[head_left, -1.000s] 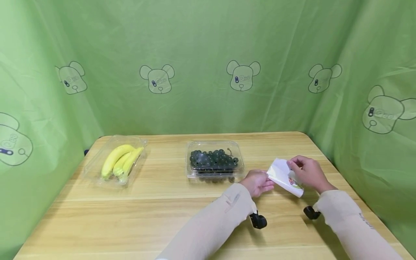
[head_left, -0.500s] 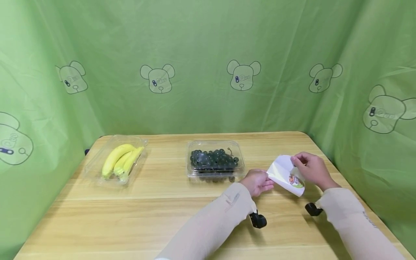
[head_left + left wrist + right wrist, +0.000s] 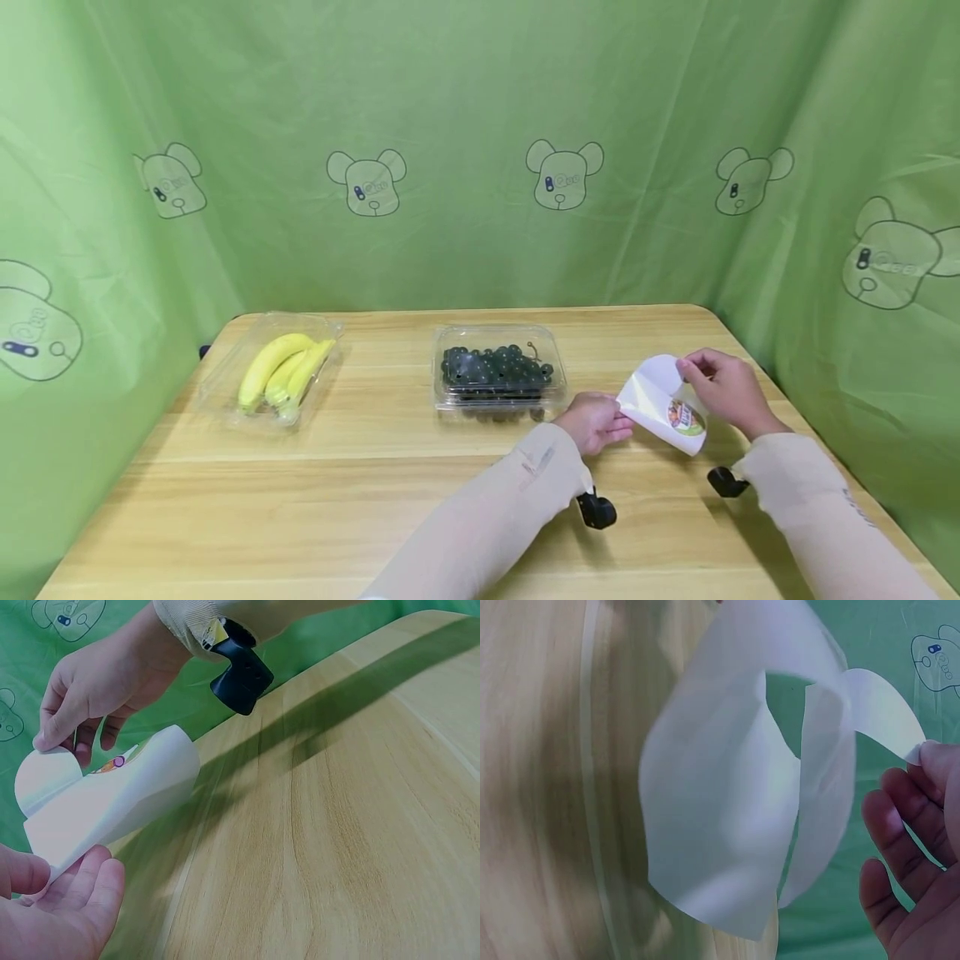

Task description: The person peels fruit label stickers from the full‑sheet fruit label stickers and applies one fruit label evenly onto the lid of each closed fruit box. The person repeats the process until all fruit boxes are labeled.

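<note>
Toward the right of the head view, the left hand (image 3: 595, 423) and the right hand (image 3: 722, 392) are both working on a white sheet (image 3: 647, 408). The left hand is gripping the sheet's left corner between thumb and fingers. The right hand is pinching the edge of a rounded white flap (image 3: 662, 372) between thumb and index finger; in the right wrist view, its other fingers are bending loosely, apart from the sheet. A colored print (image 3: 686, 417) is showing near the sheet's free right end, which is curling. Whether the flap is belonging to the same piece as the print, I cannot tell.

The step in hand is probably peeling the flap away. Doing it well is likely calling for a firm, still left corner and a slow, low pull from the right, so that the flap is neither creasing nor folding onto itself. If its underside is sticky, touching only the very edge is wise. The sheet's loose end may be twisting under the pull, so some support nearer the peel could be helping.

At center, grapes (image 3: 495, 367) are sitting in a clear box (image 3: 493, 334) on the table (image 3: 337, 500); bananas (image 3: 273, 367) are lying at left.
</note>
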The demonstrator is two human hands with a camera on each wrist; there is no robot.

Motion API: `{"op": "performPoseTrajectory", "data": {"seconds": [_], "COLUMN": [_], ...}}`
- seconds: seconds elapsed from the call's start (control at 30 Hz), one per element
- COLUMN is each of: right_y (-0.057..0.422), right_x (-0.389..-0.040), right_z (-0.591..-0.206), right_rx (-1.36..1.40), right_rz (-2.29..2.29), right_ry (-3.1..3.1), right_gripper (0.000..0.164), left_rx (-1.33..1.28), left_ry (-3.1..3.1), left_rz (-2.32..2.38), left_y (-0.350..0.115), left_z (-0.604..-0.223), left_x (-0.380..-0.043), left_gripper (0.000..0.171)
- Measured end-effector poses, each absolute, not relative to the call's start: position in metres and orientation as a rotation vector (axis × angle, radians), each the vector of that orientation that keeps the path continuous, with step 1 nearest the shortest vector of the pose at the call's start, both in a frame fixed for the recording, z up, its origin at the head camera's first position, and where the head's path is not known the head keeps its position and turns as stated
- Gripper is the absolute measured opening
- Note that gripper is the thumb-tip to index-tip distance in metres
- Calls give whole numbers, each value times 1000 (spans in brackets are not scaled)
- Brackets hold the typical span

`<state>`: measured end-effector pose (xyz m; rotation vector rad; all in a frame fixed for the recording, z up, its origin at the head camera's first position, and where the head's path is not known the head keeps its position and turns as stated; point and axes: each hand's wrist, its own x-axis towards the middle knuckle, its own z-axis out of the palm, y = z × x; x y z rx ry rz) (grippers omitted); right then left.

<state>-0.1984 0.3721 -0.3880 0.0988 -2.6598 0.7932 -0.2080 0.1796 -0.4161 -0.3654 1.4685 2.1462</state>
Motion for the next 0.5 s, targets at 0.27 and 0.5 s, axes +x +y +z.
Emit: {"op": "performPoseTrajectory", "data": {"seconds": [0.27,0.5], "right_y": [372,374], "right_x": [-196,-196], "right_z": [-383,-381], "right_rx": [109,106], "right_rz": [792,788], "right_ry": [-2638,-2624], "right_gripper": [28,28], "left_rx": [-380,-387], "left_ry": [1480,1480], "left_rz": [2140,2136], "left_y": [179,179], "left_z": [-414,-413], "left_x": [-205,-203], "left_gripper": [21,19]}}
